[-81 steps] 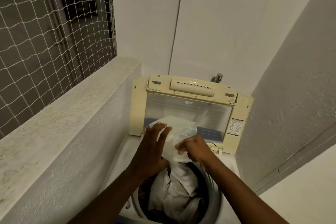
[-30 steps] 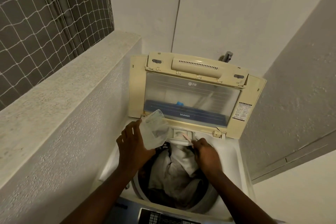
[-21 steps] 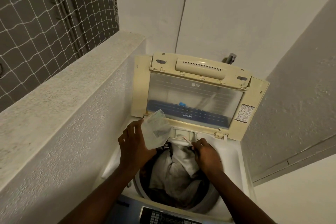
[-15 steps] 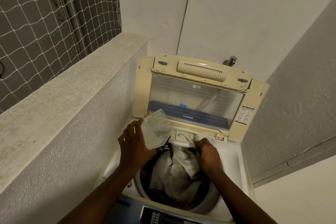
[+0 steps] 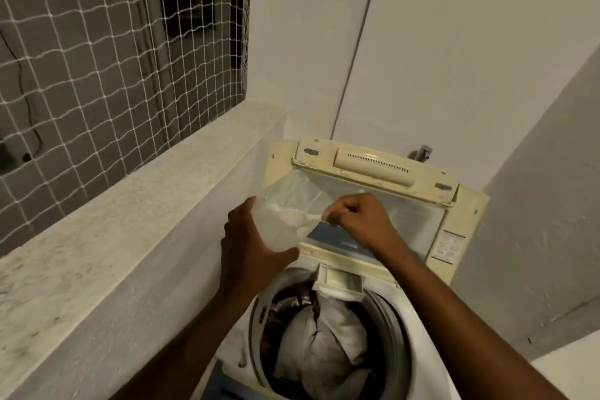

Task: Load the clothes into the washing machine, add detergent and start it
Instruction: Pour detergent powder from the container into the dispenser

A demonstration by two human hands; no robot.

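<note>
Fingers of the left hand [image 5: 250,256] were curled around the underside of a clear plastic bag [image 5: 282,221] with pale powder in it, holding it up above the machine at about 10 o'clock from the drum. At 3 o'clock from the bag, the right hand [image 5: 360,221] was pinched shut on the handle of a small white plastic spoon [image 5: 300,219], whose bowl reached inside the bag's open mouth. Whether the bowl held powder was too blurred to tell.

Below both hands, at 6 o'clock, the washing machine [image 5: 422,344] stood open, and its round drum [image 5: 393,318] was packed with clothes [image 5: 321,334], mostly a pale bundle with a dark piece at its 11 o'clock edge. A small detergent drawer [image 5: 339,281] sat pulled out at the drum's 12 o'clock rim, just under the right wrist. Behind the hands the yellowed lid [image 5: 467,214] stood upright against the white wall [image 5: 454,58], with a metal tap [image 5: 423,153] at its 1 o'clock corner. A speckled stone ledge [image 5: 130,204] ran along at 9 o'clock, and white netting [image 5: 113,42] over a grey tiled wall rose above it.
</note>
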